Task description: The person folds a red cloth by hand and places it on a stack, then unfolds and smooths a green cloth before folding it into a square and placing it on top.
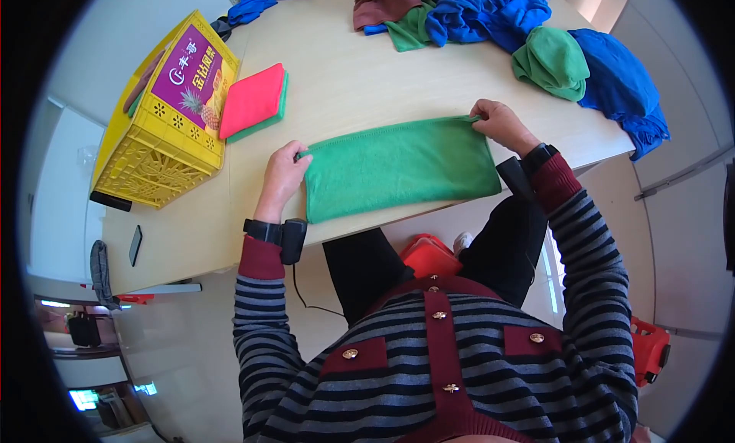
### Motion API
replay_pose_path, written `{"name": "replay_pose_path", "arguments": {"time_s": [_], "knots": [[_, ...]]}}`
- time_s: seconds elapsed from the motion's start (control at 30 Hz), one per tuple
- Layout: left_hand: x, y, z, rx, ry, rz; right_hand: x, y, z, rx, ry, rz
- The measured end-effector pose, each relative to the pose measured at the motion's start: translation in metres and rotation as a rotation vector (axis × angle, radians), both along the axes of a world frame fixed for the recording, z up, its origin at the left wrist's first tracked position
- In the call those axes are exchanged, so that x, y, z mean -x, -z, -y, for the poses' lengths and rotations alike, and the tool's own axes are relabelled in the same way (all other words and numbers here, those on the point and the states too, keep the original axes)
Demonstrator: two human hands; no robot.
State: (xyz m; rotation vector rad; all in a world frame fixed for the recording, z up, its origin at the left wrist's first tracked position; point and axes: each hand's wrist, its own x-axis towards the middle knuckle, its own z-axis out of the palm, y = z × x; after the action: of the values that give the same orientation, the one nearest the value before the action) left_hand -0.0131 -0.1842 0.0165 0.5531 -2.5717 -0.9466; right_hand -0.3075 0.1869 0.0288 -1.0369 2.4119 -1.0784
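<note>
Head view: saw a green towel [398, 166] lying flat near the front edge of the tabletop [360, 76], folded into a long rectangle and tilted slightly up to the right. Found the hands well apart, one at each far corner of it. Noted the left hand [282, 175] resting palm down on the wood, thumb and fingers pinched on the far left corner. Noted the right hand [501, 125] closed on the far right corner, fingers curled over the hem. Saw a black wrist device [285, 235] strapped behind the left hand, with a thin cable hanging from it.

Further out, to the left, saw a folded red cloth [253, 99] stacked on a folded green cloth [266, 123], both leaning against a yellow crate [164, 141]. Saw a purple pineapple-print box [195, 72] lying in that crate. Near the left front corner, spotted a dark phone [135, 245] flat on the tabletop. Along the far edge, saw a heap of blue, maroon and green cloths [459, 11]. At the right end, saw a bunched green cloth [553, 60] touching a blue cloth [620, 83] that hung over the edge. Below the tabletop, between the knees, glimpsed something red [430, 255]; could not tell what.
</note>
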Motion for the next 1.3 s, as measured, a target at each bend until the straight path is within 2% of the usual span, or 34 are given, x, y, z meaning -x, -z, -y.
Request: {"name": "replay_pose_path", "arguments": {"time_s": [0.13, 0.17, 0.2, 0.27, 0.3, 0.33, 0.37, 0.4, 0.43, 0.47, 0.5, 0.57, 0.6, 0.63, 0.7, 0.77, 0.87, 0.93, 1.0, 1.13, 1.3], "knots": [[0.009, -0.037, 0.019, -0.103, 0.052, -0.045, 0.018, -0.03, -0.006, 0.066, -0.076, 0.088], [0.016, -0.054, 0.023, -0.033, 0.044, -0.059, 0.025, -0.04, -0.005, 0.106, -0.107, 0.128], [0.025, -0.078, 0.026, 0.038, 0.034, -0.073, 0.031, -0.055, -0.004, 0.144, -0.131, 0.068], [0.038, -0.138, 0.018, -0.007, -0.003, -0.107, 0.042, -0.1, -0.002, 0.193, -0.142, -0.092], [0.044, -0.164, 0.016, 0.103, -0.053, -0.169, 0.05, -0.125, -0.001, 0.205, -0.127, -0.191], [0.049, -0.188, 0.013, 0.213, -0.104, -0.228, 0.058, -0.147, 0.001, 0.329, -0.151, -0.256], [0.054, -0.21, 0.016, 0.206, -0.077, -0.347, 0.062, -0.169, 0.0, 0.453, -0.175, -0.32], [0.057, -0.23, 0.017, 0.2, -0.047, -0.466, 0.048, -0.204, -0.006, 0.454, -0.174, -0.324], [0.056, -0.247, 0.009, 0.205, -0.043, -0.471, 0.023, -0.244, -0.015, 0.466, -0.096, -0.335], [0.053, -0.261, 0.0, 0.2, -0.05, -0.608, 0.008, -0.264, -0.016, 0.475, -0.015, -0.341], [0.051, -0.27, -0.006, 0.193, -0.057, -0.743, 0.011, -0.261, -0.011, 0.475, -0.008, -0.34], [0.033, -0.273, -0.024, 0.198, -0.106, -0.744, 0.03, -0.248, 0.004, 0.968, -0.811, 0.016], [0.022, -0.271, -0.031, 0.204, -0.163, -0.744, 0.035, -0.242, 0.008, 1.184, -1.221, 0.22], [0.014, -0.258, -0.031, 0.173, -0.106, -0.734, 0.018, -0.235, -0.002, 1.185, -1.22, 0.218], [-0.001, -0.21, -0.024, 0.11, -0.018, -0.671, -0.034, -0.208, -0.042, 0.452, -0.152, -0.6], [-0.018, -0.149, -0.023, 0.121, 0.035, -0.547, -0.048, -0.155, -0.047, 0.383, -0.177, -0.428], [-0.048, -0.057, -0.038, 0.112, 0.065, -0.32, -0.065, -0.071, -0.056, 0.31, -0.217, -0.36], [-0.067, -0.026, -0.059, 0.158, 0.091, -0.222, -0.082, -0.037, -0.063, 0.241, -0.199, -0.326], [-0.08, -0.01, -0.077, 0.139, 0.066, -0.195, -0.097, -0.018, -0.069, 0.12, -0.236, -0.376], [-0.084, 0.001, -0.095, 0.109, -0.01, -0.156, -0.11, -0.014, -0.071, 0.051, -0.205, -0.421], [-0.078, 0.002, -0.095, 0.178, -0.029, -0.161, -0.112, -0.015, -0.068, 0.059, -0.218, -0.485]]}}
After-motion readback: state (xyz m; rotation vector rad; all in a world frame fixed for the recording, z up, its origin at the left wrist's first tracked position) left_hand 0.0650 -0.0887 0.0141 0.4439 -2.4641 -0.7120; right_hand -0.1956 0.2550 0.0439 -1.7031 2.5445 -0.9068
